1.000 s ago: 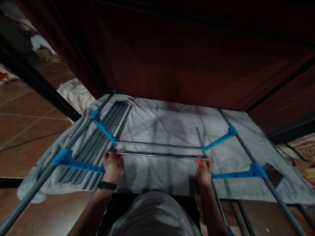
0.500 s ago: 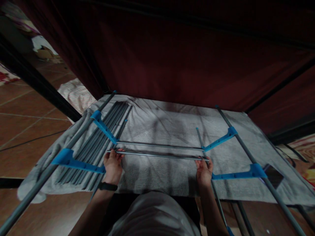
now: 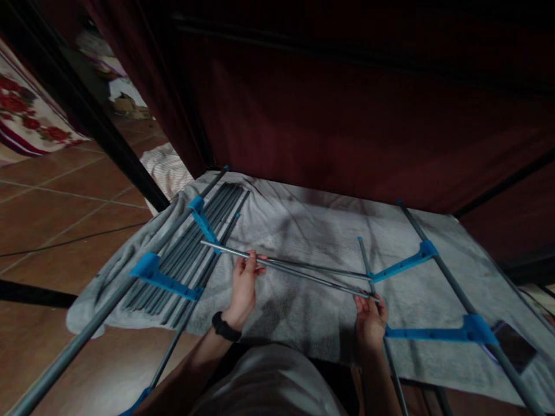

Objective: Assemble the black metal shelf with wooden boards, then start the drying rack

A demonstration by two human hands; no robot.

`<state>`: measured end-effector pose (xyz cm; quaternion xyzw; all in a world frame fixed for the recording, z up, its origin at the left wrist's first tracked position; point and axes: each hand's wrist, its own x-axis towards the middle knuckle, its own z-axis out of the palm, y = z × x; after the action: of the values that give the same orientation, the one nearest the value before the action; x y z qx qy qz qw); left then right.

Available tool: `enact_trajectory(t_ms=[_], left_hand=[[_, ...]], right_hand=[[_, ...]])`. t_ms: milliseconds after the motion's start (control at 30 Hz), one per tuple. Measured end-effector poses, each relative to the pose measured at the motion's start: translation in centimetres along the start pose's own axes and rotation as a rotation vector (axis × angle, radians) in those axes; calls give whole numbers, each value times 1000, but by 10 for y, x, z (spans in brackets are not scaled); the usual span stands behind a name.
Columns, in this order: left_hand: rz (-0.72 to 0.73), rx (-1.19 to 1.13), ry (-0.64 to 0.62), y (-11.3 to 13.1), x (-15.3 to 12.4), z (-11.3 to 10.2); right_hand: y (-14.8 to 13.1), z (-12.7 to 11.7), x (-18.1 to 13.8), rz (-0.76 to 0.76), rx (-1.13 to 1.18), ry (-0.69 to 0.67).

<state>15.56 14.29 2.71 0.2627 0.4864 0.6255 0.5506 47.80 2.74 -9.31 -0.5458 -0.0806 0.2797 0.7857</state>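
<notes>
A thin grey metal rod [image 3: 312, 278] is held across the frame by both hands. My left hand [image 3: 243, 286], wearing a black wristband, pinches it some way in from its left end, which reaches over a blue bracket [image 3: 203, 222]. My right hand [image 3: 370, 323] grips the right end, close to the right-hand inner pole. The rod slants down to the right. Just behind it, a fixed crossbar [image 3: 329, 270] joins the left bracket to the right blue bracket [image 3: 403, 263]. Nearer me are a lower left bracket [image 3: 165, 283] and a lower right bracket [image 3: 437, 334].
Several loose grey tubes [image 3: 191, 248] lie on the grey blanket [image 3: 295, 219] at left. Thick poles [image 3: 99, 318] run along both sides. A dark phone-like object [image 3: 514, 346] lies at far right. A dark red panel [image 3: 329, 121] stands behind.
My left hand has slid inward along the rod, away from its left end. The rod has gone from nearly level to slanted, left end farther off. My right hand keeps its end. The view has turned left.
</notes>
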Motion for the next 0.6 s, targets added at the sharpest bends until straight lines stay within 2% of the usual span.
enact_trajectory(t_ms=[133,267,433,533,600], left_hand=[[36,31,-78,-4,-20,22],[101,103,-193,5,-36,45],[229,148,-345,19,-48,71],[278,167,-414,18,-53,80],[291,182,-449,15,-55,82]], right_hand=[[4,-4,4,6,-1,-9],[7,-6,8,17,-63,-56],[4,10,1,110,-199,-114],[0,30,-20,246,-306,-261],[-1,44,-40,318,-381,-444]])
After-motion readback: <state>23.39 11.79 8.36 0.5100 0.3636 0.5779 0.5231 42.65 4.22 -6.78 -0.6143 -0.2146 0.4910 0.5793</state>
